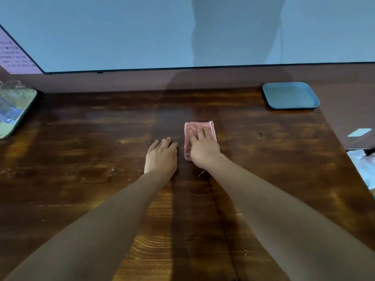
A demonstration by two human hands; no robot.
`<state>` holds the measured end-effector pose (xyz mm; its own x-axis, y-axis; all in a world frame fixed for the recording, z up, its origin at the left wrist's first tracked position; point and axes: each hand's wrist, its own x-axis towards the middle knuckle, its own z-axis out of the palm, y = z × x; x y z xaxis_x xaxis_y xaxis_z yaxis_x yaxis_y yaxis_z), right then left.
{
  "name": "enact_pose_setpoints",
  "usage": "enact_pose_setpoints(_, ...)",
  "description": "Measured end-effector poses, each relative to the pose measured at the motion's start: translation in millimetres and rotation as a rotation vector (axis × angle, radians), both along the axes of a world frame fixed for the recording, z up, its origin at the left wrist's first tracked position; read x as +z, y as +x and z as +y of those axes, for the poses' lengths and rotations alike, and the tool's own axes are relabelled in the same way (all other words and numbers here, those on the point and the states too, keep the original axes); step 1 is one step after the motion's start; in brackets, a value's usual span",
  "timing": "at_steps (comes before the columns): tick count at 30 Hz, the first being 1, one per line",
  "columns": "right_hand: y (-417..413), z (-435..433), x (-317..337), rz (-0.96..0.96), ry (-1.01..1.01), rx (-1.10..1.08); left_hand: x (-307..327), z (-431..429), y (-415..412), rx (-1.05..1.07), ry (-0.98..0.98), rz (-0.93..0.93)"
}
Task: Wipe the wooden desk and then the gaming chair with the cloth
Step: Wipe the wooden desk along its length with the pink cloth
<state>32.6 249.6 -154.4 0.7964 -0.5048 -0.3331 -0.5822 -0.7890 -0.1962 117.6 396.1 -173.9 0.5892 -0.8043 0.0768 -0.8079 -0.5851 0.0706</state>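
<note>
A folded pink cloth (199, 126) lies flat near the middle of the dark wooden desk (101, 138). My right hand (203, 148) presses down on it with straight fingers, covering its near half. Just left of the cloth, my left hand (161, 157) rests flat on the bare wood, fingers straight, not touching the cloth. No gaming chair shows in this view.
A blue square plate (290, 95) sits at the desk's back right. At the far left stands a pale green tray (12, 110) with glassware. A large screen (121, 33) rises behind the desk. The desk's right edge runs diagonally, with floor clutter beyond it.
</note>
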Motion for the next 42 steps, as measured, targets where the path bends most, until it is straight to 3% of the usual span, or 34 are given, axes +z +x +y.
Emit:
enact_pose_setpoints(4,14.5,-13.7,2.5,0.001,0.005,0.001,2.9,-0.5,-3.2,0.016,-0.015,-0.022)
enact_pose_setpoints(8,-26.7,15.0,6.3,0.041,-0.031,0.064,13.8,-10.9,2.8,0.029,0.041,-0.019)
enact_pose_setpoints(12,-46.9,26.7,5.7,0.056,-0.063,0.119,18.7,-33.2,32.8,0.041,0.053,0.089)
enact_pose_setpoints(16,-21.2,7.0,-0.3,0.045,-0.069,0.123,6.5,-42.6,57.3,0.001,0.032,0.12)
enact_pose_setpoints(21,43.4,-44.0,-8.3,-0.036,0.015,0.005,-17.8,-36.4,52.6,-0.004,-0.093,-0.027)
enact_pose_setpoints(25,61.4,-61.2,-8.2,-0.075,0.007,-0.01,-21.3,-35.5,57.7,-0.004,-0.173,-0.02)
enact_pose_setpoints(33,8.7,-27.4,-8.2,0.002,-0.064,0.129,-16.9,-36.6,56.0,-0.025,-0.097,0.057)
enact_pose_setpoints(42,116.9,-102.5,2.2,-0.012,-0.055,0.017,-21.1,-35.3,60.3,0.009,-0.143,0.145)
